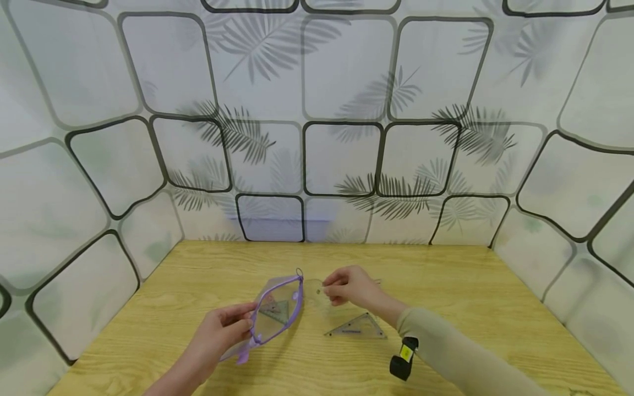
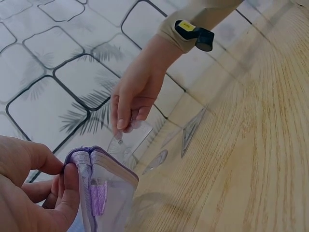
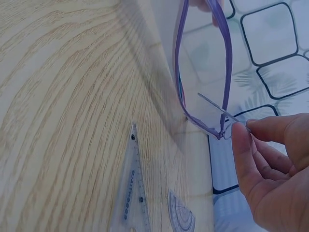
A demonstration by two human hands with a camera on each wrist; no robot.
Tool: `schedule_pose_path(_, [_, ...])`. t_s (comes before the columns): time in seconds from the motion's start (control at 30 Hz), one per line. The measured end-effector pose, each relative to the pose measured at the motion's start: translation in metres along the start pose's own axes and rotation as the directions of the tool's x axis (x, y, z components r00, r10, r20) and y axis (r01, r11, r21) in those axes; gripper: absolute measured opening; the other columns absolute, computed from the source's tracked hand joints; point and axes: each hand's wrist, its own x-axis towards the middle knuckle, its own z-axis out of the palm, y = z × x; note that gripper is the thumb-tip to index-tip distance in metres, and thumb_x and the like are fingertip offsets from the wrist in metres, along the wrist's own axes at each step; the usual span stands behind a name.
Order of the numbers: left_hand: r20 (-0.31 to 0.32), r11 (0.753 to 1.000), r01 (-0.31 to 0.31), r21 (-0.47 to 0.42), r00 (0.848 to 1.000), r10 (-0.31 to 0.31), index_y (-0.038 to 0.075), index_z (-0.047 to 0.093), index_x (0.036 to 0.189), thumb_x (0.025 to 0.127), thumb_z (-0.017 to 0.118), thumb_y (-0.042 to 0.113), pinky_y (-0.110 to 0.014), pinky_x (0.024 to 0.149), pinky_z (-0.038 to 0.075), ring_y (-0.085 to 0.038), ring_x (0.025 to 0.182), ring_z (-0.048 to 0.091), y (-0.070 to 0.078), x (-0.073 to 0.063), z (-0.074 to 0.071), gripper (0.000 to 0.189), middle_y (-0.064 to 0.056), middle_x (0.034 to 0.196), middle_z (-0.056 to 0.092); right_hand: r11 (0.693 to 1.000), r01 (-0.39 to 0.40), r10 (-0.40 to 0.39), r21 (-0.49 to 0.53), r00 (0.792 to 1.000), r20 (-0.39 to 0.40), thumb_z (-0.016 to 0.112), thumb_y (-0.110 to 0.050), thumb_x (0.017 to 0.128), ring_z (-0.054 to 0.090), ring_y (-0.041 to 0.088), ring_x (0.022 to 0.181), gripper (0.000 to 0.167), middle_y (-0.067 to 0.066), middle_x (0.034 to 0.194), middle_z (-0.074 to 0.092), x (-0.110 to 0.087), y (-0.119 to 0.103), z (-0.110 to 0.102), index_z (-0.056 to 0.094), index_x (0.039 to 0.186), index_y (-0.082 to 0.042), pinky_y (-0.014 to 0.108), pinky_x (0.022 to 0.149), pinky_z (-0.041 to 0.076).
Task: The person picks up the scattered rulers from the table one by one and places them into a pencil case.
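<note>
My left hand (image 1: 223, 330) grips one end of a see-through pouch with a purple zip (image 1: 299, 308), held tilted with its zipped mouth spread apart. A set square (image 1: 277, 311) shows through the pouch. Between thumb and fingers, my right hand (image 1: 351, 289) pinches a thin, clear, flat plastic drawing piece (image 2: 129, 144) with a small hole. Seen edge-on in the right wrist view, this piece (image 3: 215, 105) overlaps the pouch's mouth. Below the right hand, a clear set square (image 1: 359, 328) lies on the table. A small protractor (image 3: 181, 212) rests near it.
The wood-grain table (image 1: 421, 308) reaches back to a patterned curtain (image 1: 342, 159), which also closes in both sides. On the right sleeve (image 1: 460, 352) sits a black wrist device (image 1: 403, 360) with a yellow label.
</note>
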Motion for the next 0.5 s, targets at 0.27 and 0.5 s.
schedule_pose_path(0.27, [0.026,1.0,-0.01,-0.008,1.0,0.011,-0.012,0.048,0.139,0.096,0.06,0.007,-0.018,0.077,0.057,-0.008,0.089,0.062,0.0,-0.002,0.0,0.048,0.0,0.099,0.062,0.999,-0.01,0.01,0.033,1.0,0.011,0.067,-0.01,0.093,0.069,0.013,0.072,0.03,0.026,0.105,0.069,0.003,-0.004,0.007,0.065,0.117,0.007,0.045,0.079,0.063])
schedule_pose_path(0.5, [0.039,1.0,-0.022,-0.013,0.999,0.023,-0.012,0.047,0.139,0.095,0.061,0.008,-0.017,0.077,0.057,-0.006,0.089,0.062,-0.001,-0.002,0.0,0.05,0.001,0.099,0.062,0.998,-0.004,0.001,0.062,0.999,0.041,0.065,-0.008,0.094,0.07,0.014,0.073,0.03,0.029,0.108,0.068,0.006,-0.006,0.012,0.064,0.119,0.009,0.047,0.08,0.062])
